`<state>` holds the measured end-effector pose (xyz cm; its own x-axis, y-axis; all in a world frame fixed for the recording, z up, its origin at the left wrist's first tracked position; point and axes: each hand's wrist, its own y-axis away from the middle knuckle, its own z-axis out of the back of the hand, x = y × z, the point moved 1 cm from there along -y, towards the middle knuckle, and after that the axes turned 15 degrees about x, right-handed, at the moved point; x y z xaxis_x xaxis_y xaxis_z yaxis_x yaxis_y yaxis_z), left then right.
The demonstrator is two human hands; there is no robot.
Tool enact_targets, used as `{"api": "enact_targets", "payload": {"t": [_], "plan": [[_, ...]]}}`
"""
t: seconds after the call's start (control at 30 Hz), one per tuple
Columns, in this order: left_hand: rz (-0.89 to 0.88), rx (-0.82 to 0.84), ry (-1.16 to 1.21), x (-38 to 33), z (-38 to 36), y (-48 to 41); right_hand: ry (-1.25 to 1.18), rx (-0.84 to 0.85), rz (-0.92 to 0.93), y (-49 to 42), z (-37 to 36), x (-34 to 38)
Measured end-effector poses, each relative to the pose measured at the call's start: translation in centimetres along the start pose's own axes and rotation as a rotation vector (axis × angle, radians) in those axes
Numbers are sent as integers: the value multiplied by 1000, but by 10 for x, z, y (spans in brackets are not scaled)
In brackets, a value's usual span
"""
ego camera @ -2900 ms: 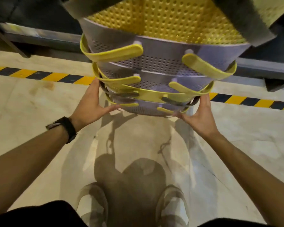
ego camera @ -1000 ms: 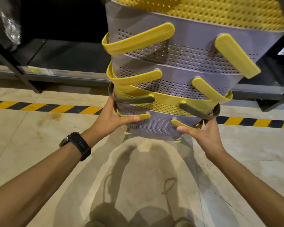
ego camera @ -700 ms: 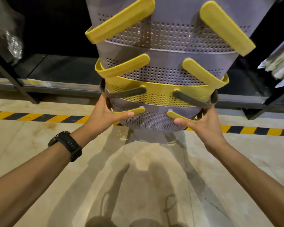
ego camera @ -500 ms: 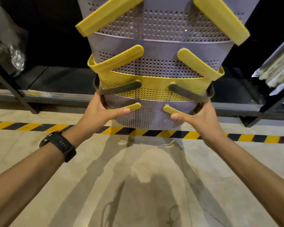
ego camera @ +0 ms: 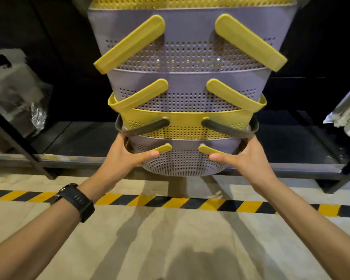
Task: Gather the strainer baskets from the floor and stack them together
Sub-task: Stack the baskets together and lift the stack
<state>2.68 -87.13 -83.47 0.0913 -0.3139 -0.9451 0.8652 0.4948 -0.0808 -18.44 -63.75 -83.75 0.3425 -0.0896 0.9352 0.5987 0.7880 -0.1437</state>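
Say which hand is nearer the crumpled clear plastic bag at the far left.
Left. The left hand grips the stack of grey and yellow perforated strainer baskets on the side toward the crumpled clear plastic bag; the right hand grips the opposite side, farther away.

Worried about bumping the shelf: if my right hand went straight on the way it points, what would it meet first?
Not the shelf. Your right hand points up along the stack, so it would likely meet the dark grey handle just above first; depth is unclear.
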Motion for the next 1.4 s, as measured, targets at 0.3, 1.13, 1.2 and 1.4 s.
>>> {"api": "enact_targets", "payload": {"t": [0.3, 1.13, 1.2, 1.4], "plan": [[33, 7, 2, -22, 13, -78, 12, -9, -28, -79, 28, 11], [-10, 66, 161, 83, 23, -155, -43, -15, -63, -148, -7, -58], [-2, 65, 151, 88, 22, -152, -45, -8, -68, -146, -10, -63], [-6, 76, 109, 103, 21, -147, -32, 16, -77, -142, -14, -77]]}}
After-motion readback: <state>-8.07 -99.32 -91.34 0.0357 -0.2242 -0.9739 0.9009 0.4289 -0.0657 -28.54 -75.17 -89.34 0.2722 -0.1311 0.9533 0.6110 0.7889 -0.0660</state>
